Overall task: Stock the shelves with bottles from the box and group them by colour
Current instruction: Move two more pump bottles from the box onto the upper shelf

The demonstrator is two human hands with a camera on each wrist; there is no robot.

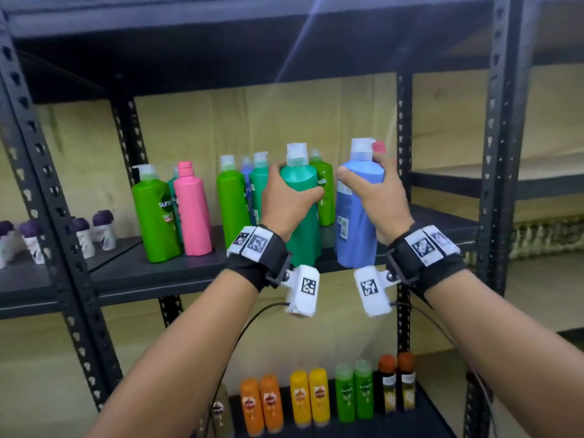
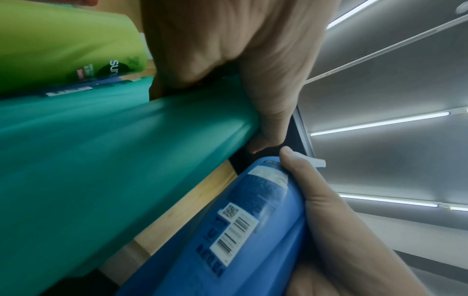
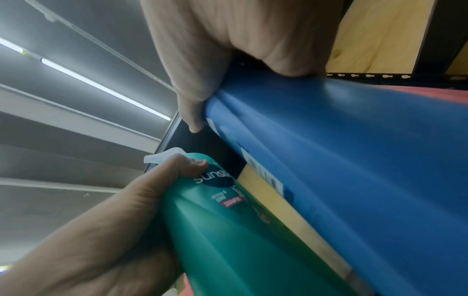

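My left hand (image 1: pixel 286 197) grips a teal bottle (image 1: pixel 301 216) with a clear cap, held upright at the front of the middle shelf (image 1: pixel 189 267). Beside it my right hand (image 1: pixel 376 194) grips a blue bottle (image 1: pixel 354 229), also upright, its base near the shelf edge. The left wrist view shows the teal bottle (image 2: pixel 113 152) under my palm and the blue bottle (image 2: pixel 228 230) below it. In the right wrist view the blue bottle (image 3: pixel 354 160) fills the right side, with the teal bottle (image 3: pixel 228 230) below it. Behind them stand green bottles (image 1: pixel 234 200), a teal one, a blue one and a pink-capped one.
On the left of the same shelf stand a green bottle (image 1: pixel 155 216) and a pink bottle (image 1: pixel 192 210). Small purple-capped bottles (image 1: pixel 104 230) sit on the neighbouring rack. The lower shelf holds orange (image 1: pixel 262 406), yellow (image 1: pixel 309 396), green and dark bottles. A black upright post (image 1: pixel 499 153) stands to the right.
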